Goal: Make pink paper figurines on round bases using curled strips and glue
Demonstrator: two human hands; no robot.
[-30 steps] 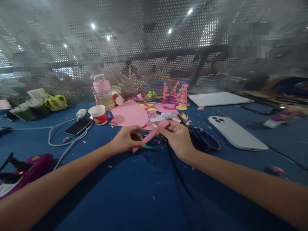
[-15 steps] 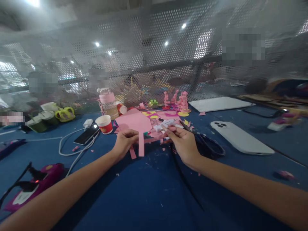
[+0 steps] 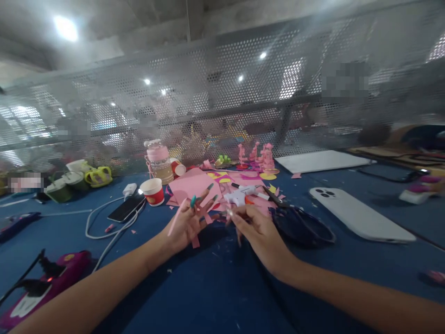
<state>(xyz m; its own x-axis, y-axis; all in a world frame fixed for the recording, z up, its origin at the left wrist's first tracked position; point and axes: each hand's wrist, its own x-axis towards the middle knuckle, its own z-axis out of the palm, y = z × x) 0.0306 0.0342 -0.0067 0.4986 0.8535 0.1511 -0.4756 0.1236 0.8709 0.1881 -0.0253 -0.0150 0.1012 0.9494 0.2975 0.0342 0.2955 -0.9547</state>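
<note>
My left hand is raised over the blue table, its fingers spread, with thin pink paper strips caught between them. My right hand is close beside it, its fingertips pinched on the end of a small pink strip; motion blur hides the exact grip. Just beyond both hands lie a pink paper sheet, coloured paper scraps and a white glue gun.
Black scissors lie right of my right hand. A white phone lies face down further right. A red paper cup, a black phone with a white cable, a pink bottle and a magenta tool stand left. A perforated metal screen closes the back.
The long pink strip held between both hands was swung down by the left hand, which now lifts with fingers spread. The view has tilted upward.
</note>
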